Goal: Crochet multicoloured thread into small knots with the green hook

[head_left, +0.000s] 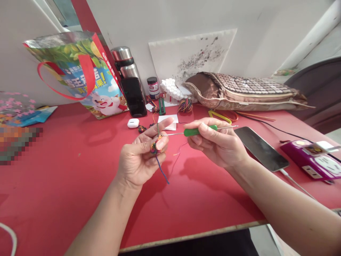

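Observation:
Pinched in my left hand (141, 156) is a small multicoloured crochet piece (153, 147), partly hidden by the thumb and fingers. A dark blue yarn tail (163, 172) hangs below it, and a green strand runs up over the raised forefinger. My right hand (220, 144) is closed around the green grip of a crochet hook (191, 132). The thin metal shaft points left, and its tip meets the top edge of the crochet piece; whether it passes through a stitch I cannot tell. The hook's other metal end sticks out to the right.
Behind my hands are a yarn ball (185, 105), white earbud case (133, 123), upright phone (133, 96), steel flask (124, 58) and colourful bag (80, 74). Rightward lie a charging phone (261, 148), purple power strip (310, 160) and tiled cushion (250, 90). The red table's front edge (191, 236) is near me.

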Motion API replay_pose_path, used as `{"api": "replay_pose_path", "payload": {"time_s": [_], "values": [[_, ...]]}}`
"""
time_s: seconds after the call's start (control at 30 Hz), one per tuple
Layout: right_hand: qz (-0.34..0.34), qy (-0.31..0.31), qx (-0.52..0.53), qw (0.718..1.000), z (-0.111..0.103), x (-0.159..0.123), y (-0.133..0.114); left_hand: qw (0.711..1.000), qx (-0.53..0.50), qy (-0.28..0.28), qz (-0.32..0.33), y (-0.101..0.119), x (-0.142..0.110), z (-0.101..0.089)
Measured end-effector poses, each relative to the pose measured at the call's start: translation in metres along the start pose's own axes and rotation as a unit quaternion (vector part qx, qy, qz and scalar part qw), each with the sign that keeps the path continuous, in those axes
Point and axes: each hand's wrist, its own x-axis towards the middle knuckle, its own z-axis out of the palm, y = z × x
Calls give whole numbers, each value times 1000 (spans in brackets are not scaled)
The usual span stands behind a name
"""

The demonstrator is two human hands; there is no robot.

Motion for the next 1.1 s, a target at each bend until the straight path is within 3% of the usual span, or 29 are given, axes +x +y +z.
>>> {"api": "replay_pose_path", "payload": {"time_s": [0.43,0.63,0.8,0.97,1.1], "values": [[19,4,6,1000,-2,1,-2,999,-16,8,-31,-1,1,0],[34,8,15,999,-1,1,0,999,23,10,-23,-3,1,2],[42,20,32,998,2,0,3,987,136,58,65,-10,1,5],[53,55,49,996,6,1,8,949,238,111,178,-20,2,7],[50,75,65,994,7,2,13,912,307,116,246,-23,1,6]]}}
